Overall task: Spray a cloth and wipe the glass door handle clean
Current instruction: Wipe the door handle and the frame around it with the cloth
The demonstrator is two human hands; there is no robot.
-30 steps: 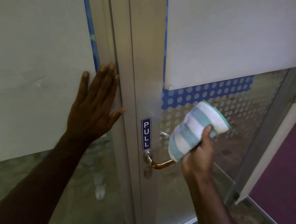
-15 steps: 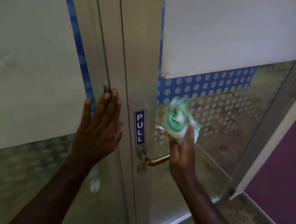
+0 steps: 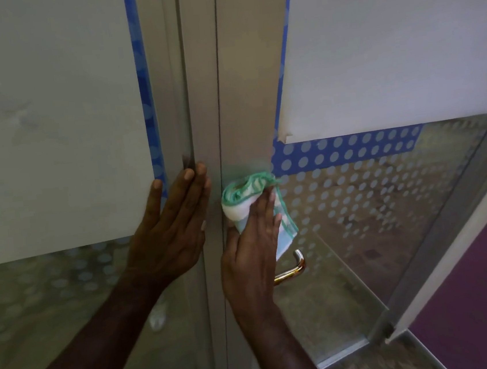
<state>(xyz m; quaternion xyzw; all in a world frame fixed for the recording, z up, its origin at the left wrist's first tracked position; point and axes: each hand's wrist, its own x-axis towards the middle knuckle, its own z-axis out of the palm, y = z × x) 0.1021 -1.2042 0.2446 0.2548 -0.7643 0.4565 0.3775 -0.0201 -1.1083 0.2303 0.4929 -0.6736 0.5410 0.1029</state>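
We press L hand (image 3: 171, 237) flat, fingers spread, on left door frame (image 3: 173, 101). R hand (image 3: 252, 252) pins bunched green-white cloth (image 3: 240, 198) vs right door stile (image 3: 242, 94), fingers extended over it, just above brass handle (image 3: 293, 269).

Right hand (image 3: 252, 255) pressing cloth (image 3: 242, 199) on door frame (image 3: 239, 94), handle (image 3: 293, 269) below

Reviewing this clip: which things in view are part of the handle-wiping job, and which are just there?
In the job:
- green-striped cloth, pressed to the frame by the right hand
- door handle
- left hand, flat against the neighbouring panel

Just there:
- blue dotted band
- white sheets on glass
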